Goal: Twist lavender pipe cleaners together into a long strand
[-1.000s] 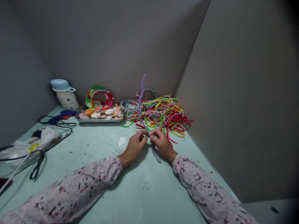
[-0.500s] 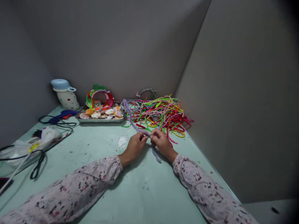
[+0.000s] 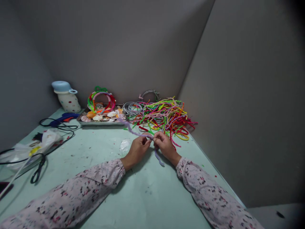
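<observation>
A fuzzy purple pipe cleaner (image 3: 130, 129) is pinched between the fingertips of my left hand (image 3: 137, 149), its long end reaching up and left toward the tray. My right hand (image 3: 166, 146) pinches the purple strand right beside the left fingertips, and the two hands almost touch. A short purple tail (image 3: 158, 158) hangs below my right fingers toward the table. Just behind the hands lies a tangled pile of colourful pipe cleaners (image 3: 166, 113). How the strands cross between my fingertips is too small to tell.
A metal tray (image 3: 105, 124) holds shells and colourful rings (image 3: 90, 101). Beside it is a coil of grey wire (image 3: 133, 108). At the left are a blue-lidded cup (image 3: 69, 101), a blue tool (image 3: 62, 119), black cables (image 3: 43, 165) and a plastic bag (image 3: 19, 152). Grey walls stand behind and right.
The long free end of the purple pipe cleaner has swung down and to the left. Both hands have stayed almost in place, still pinching.
</observation>
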### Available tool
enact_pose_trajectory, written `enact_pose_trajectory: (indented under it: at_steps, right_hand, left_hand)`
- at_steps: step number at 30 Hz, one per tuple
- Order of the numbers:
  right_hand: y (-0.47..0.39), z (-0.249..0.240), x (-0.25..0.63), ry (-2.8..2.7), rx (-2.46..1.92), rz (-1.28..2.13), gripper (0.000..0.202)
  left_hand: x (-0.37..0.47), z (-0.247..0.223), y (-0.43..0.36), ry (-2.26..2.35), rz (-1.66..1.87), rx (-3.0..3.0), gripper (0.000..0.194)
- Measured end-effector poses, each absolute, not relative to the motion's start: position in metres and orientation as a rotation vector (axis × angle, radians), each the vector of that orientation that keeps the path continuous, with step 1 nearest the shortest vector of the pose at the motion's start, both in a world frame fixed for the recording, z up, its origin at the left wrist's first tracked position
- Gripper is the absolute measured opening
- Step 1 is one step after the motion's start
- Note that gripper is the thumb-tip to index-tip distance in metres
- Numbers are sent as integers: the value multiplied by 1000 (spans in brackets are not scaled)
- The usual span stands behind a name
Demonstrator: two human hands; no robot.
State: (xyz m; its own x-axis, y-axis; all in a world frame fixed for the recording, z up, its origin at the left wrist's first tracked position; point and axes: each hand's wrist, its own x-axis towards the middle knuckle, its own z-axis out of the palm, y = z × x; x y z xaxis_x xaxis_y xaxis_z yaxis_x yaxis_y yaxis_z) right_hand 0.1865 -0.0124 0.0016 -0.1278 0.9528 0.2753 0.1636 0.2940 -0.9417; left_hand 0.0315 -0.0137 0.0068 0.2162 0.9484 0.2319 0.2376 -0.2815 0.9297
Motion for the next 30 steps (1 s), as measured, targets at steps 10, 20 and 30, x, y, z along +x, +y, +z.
enact_pose_trajectory:
  at_steps: [10,20,30]
  right_hand:
    - [-12,1,187,-1529,-1062,988,4]
    - [-12,2,186,-1513,-1061,999,4]
    - [-12,2,186,-1515,-1053,1007,5]
  left_hand:
    - [31,7,-14,1042,1161,1747,14]
    - [32,8,-14,1024,1128,1743,16]
    - [29,14,-17,926,1183,1789,15]
